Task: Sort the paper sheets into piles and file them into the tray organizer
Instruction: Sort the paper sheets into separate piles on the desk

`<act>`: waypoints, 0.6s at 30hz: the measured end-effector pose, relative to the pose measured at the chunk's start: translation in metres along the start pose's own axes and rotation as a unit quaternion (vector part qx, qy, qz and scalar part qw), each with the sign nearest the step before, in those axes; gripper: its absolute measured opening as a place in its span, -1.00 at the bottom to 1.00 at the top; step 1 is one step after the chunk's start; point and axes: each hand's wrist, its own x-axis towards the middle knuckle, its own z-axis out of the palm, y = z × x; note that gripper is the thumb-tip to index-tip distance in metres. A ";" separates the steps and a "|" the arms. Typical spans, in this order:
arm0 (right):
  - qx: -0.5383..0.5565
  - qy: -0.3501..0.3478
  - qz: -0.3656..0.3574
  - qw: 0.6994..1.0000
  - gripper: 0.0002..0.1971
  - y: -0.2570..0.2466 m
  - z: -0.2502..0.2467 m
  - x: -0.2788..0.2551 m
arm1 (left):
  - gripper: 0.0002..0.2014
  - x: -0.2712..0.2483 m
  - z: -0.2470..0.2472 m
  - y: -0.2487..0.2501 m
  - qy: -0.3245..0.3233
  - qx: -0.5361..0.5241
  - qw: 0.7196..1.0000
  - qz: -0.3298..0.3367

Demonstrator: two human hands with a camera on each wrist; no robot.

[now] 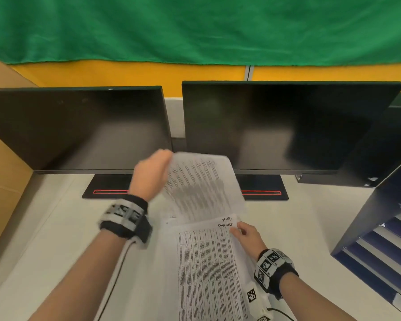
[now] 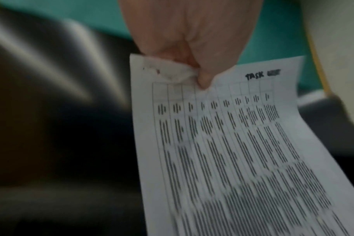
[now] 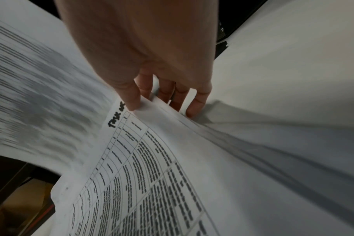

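Two hands are working: your left hand (image 1: 152, 174) is pinching one white printed task-list sheet (image 1: 199, 184) aloft before the monitors, while your right hand (image 1: 247, 235) is gripping the remaining white printed stack (image 1: 208, 269). You are sorting; next, lay it on a pile, well left of the dark blue tray organizer (image 1: 384, 246).

Two black screens (image 1: 276, 126) stand side by side on a white desk (image 1: 56, 239). Behind them is a yellow wall (image 1: 125, 74) with a green cloth (image 1: 195, 26) above.
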 end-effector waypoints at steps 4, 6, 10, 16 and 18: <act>0.052 -0.010 0.042 0.998 -0.70 -0.002 -0.003 0.002 | -0.83 0.027 -0.072 -0.028 0.029 -0.114 0.990 -0.078; 0.109 -0.025 0.073 0.991 -0.80 0.000 -0.004 0.001 | -0.80 0.028 -0.084 -0.047 -0.037 -0.149 0.985 -0.082; 0.184 -0.041 0.134 0.973 -0.64 0.004 -0.007 0.003 | -0.81 0.012 -0.048 -0.065 -0.218 -0.120 0.967 -0.052; 0.254 -0.058 0.147 0.954 -0.83 -0.007 -0.013 -0.005 | -0.77 -0.052 0.076 -0.010 -0.360 -0.095 0.928 -0.017; 0.289 -0.060 0.142 0.945 -0.83 -0.012 -0.012 -0.010 | -0.74 -0.070 0.100 0.009 -0.338 -0.117 0.934 -0.018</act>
